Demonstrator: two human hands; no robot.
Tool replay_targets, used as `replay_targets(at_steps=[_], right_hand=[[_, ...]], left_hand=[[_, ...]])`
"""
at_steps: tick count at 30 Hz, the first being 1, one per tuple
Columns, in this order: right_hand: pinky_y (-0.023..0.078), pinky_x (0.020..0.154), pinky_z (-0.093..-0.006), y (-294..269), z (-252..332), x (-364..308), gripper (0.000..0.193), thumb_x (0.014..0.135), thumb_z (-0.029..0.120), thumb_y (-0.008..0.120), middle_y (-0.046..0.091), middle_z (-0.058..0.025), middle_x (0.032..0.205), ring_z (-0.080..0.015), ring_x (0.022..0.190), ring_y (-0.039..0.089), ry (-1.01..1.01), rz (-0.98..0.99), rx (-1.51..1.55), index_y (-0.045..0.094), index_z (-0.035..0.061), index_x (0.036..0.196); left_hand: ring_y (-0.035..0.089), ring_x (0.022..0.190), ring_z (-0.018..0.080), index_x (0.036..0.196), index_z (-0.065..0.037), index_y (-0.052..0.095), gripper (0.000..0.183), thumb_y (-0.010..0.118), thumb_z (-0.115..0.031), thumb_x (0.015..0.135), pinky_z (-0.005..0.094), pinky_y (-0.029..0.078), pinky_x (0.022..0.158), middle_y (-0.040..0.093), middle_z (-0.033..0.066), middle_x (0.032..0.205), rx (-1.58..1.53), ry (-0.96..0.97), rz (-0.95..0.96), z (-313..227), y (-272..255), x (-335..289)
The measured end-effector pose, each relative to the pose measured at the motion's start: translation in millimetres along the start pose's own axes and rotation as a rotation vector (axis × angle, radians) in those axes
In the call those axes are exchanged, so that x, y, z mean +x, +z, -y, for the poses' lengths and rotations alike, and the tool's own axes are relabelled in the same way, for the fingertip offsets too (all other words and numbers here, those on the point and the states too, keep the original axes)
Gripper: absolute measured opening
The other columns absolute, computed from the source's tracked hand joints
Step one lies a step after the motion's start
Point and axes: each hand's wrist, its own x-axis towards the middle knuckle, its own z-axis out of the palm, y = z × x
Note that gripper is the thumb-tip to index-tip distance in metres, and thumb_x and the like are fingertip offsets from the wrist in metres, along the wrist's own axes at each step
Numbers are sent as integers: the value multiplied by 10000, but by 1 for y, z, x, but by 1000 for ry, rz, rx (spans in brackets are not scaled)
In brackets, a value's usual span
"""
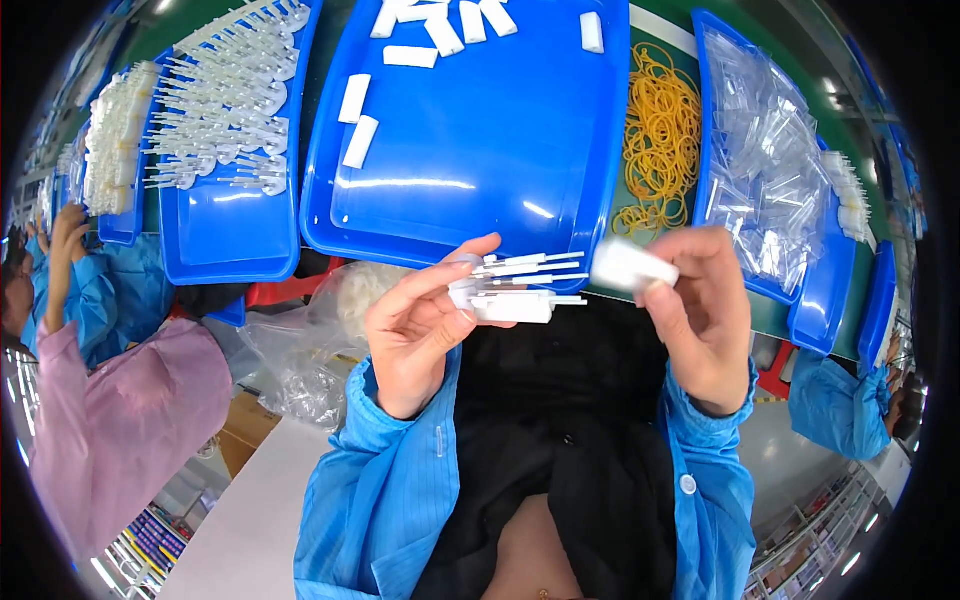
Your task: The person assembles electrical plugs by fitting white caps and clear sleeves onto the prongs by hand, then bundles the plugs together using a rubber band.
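My left hand [415, 325] is closed on a white plastic part with several thin prongs [530, 264], which point right. A white block [520, 308] sits along the lower prongs of that part. Between the thumb and fingers of my right hand [705, 315] is another white block [632, 267], smeared by motion, just right of the prong tips and apart from them. Both hands are in front of the near edge of a large blue tray [470, 130]. Several white blocks [442, 35] lie in it, mostly at the far left.
A blue tray [230, 235] at the left holds piled pronged parts [225, 100]. Yellow rubber bands [660, 130] lie right of the large tray, beside clear plastic pieces [765, 150] in another tray. People in pink [140, 410] and blue [840, 405] clothing are at either side.
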Motion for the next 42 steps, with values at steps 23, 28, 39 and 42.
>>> replay_targets(at_steps=[23, 28, 39, 42], right_hand=[[456, 752, -235, 17, -19, -3, 148, 898, 53, 532, 581, -89, 923, -127, 849, 573, -34, -125, 127, 575, -44, 1002], [321, 535, -240, 26, -28, 6, 95, 840, 14, 570, 591, -75, 764, -136, 627, 429, -315, -221, -155, 626, -10, 913], [354, 606, -240, 23, -20, 5, 83, 848, 25, 566, 585, -67, 783, -139, 705, 465, -105, -110, 108, 627, -25, 876], [353, 611, -243, 24, -24, 6, 84, 848, 27, 566, 590, -72, 789, -139, 709, 461, -183, -147, -106, 623, -29, 876]], left_hand=[[581, 1031, 320, 1158, 93, 499, 442, 653, 94, 744, 363, 497, 865, 505, 303, 1185, 274, 70, -65, 2, 11, -3], [573, 1047, 312, 1129, 97, 518, 439, 670, 107, 718, 344, 479, 869, 536, 298, 1152, 314, 64, -44, -1, 11, -6], [548, 1073, 322, 1130, 117, 512, 459, 668, 136, 699, 364, 502, 852, 513, 324, 1159, 322, 124, -27, -5, 8, -6], [544, 1075, 323, 1130, 121, 508, 459, 661, 148, 698, 378, 499, 868, 504, 332, 1163, 296, 111, -5, -6, 9, -6]])
